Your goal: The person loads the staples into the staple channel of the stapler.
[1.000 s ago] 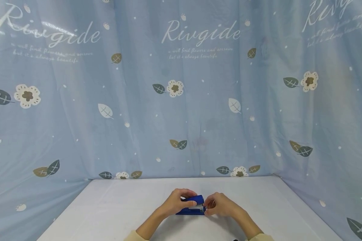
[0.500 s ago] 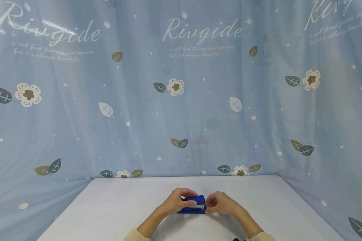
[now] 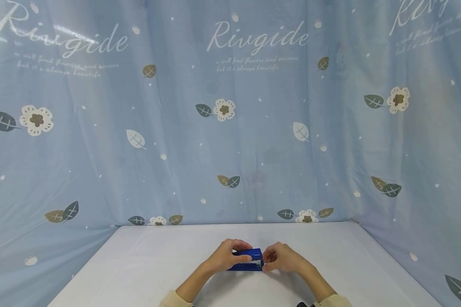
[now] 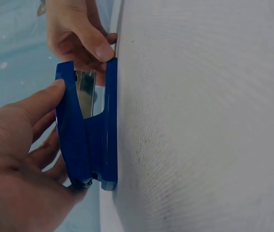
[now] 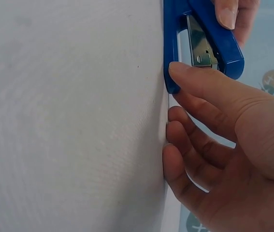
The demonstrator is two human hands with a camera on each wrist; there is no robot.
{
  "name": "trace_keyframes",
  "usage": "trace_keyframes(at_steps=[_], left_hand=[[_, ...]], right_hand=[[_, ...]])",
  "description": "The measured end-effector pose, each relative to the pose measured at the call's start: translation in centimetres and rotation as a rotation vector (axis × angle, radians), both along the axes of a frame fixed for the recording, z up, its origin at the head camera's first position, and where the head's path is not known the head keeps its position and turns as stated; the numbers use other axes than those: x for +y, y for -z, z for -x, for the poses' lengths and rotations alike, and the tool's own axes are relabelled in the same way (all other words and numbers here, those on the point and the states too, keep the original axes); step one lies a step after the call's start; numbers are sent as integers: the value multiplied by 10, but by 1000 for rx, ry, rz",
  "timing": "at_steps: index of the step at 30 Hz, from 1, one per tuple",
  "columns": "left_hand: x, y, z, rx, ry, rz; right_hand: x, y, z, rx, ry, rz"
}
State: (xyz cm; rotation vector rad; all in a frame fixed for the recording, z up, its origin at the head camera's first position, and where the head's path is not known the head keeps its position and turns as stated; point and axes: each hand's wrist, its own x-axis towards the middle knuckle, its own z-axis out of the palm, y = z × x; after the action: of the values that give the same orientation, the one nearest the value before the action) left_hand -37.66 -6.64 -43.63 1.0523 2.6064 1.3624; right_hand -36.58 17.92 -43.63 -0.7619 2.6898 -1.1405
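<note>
A blue stapler [image 3: 249, 266] rests on the white table, its metal staple channel [image 4: 86, 92] showing in the gap between top arm and base. My left hand [image 3: 226, 258] grips the top arm from behind, thumb on the near side and fingers on the far side. At the front end, my right hand [image 3: 282, 258] pinches the tip of the base, with the thumb [image 5: 199, 82] laid over it and the index finger partly hidden behind. The other right fingers curl beside the table surface in the right wrist view. Whether anything small sits between thumb and index finger is hidden.
The white-covered table [image 3: 157, 256] spreads around both hands. Blue curtains [image 3: 230, 128] with flower and leaf prints stand behind it and along both sides. A small dark object [image 3: 301, 304] shows at the bottom edge by the right sleeve.
The head view has tilted slightly. Both hands and the stapler keep nearly the same place and hold, with only a very small shift to the right in the picture.
</note>
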Motion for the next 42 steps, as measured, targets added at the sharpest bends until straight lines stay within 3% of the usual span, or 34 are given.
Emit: trace_keyframes(at_steps=[25, 33, 42], left_hand=[[1, -5, -6, 17, 19, 80], [0, -10, -9, 56, 19, 191], [-16, -14, -16, 90, -46, 322]], right_hand=[[2, 4, -1, -5, -1, 4], [4, 3, -1, -11, -3, 2], [10, 1, -6, 33, -38, -34]])
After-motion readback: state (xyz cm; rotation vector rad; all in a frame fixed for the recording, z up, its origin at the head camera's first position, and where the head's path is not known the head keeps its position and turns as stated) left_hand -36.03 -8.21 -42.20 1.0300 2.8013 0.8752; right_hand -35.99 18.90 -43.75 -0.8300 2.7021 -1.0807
